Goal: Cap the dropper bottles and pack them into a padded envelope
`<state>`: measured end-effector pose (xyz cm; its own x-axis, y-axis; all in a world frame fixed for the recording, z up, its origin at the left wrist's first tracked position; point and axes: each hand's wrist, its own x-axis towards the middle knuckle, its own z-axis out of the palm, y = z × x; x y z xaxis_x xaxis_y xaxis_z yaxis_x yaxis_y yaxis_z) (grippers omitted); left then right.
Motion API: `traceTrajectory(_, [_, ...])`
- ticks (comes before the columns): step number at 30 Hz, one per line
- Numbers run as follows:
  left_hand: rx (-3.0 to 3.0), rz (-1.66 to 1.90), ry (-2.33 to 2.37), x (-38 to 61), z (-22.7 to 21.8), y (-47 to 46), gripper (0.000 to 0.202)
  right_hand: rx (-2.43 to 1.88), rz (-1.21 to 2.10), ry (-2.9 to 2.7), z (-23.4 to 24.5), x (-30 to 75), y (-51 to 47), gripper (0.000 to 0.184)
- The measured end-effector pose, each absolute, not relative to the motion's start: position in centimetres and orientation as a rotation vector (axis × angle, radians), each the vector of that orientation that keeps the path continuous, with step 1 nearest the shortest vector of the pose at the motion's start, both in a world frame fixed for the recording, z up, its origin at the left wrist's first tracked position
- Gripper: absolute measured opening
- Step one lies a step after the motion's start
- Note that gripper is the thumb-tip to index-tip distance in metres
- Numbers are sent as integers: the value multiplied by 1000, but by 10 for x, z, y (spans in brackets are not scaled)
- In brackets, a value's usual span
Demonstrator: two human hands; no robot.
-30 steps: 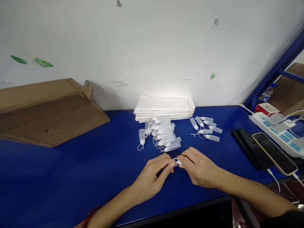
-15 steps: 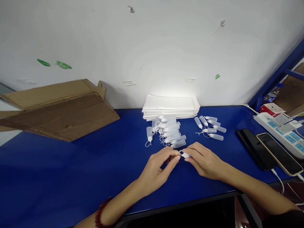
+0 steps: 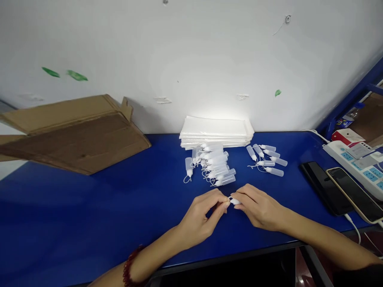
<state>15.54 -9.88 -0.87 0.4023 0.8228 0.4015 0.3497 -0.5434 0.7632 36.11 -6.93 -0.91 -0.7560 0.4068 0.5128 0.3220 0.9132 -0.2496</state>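
My right hand is closed around a small translucent squeeze bottle, its white neck pointing left and its body mostly hidden by the fingers. Thumb and forefinger of my left hand pinch the end of the bottle's thin looped cap strap, right at the tip; the pinched end itself is covered. Just beyond both hands lies a loose pile of similar bottles, their straps tangled. A smaller group of such bottles is spread out to the right of the pile.
Behind the pile, a stack of white padded envelopes stands near the wall. An open cardboard box occupies the left of the blue table. To the right are two phones with cables and a white power strip.
Both hands have shifted slightly, with the bottle still between them, a little farther from the pile. The camera view has tilted a little. The other bottles stay as they were.
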Motion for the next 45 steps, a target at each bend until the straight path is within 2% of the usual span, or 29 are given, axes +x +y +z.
traceTrajectory(14, [2205,1074,1065,143,0,-87,15,-606,67,-2627,5,370,-62,27])
traceTrajectory(17, [2171,1152,1249,134,5,-81,18,-738,-26,-2578,11,377,-56,34])
traceTrajectory(21, [2082,1346,1619,123,7,-71,22,-939,41,-2498,19,387,-48,41])
traceTrajectory(28, [2060,1519,1993,108,-1,-51,20,-1150,86,-2574,15,397,-39,42])
traceTrajectory(34, [2135,1494,1967,97,-4,-22,22,-1169,218,-2670,12,401,-34,39])
traceTrajectory(41, [2173,1381,1889,97,-9,-17,31,-1303,-53,-2632,-1,408,-21,38])
traceTrajectory(45, [2132,1410,1917,100,-7,-25,28,-1409,-81,-2686,-2,411,-15,41])
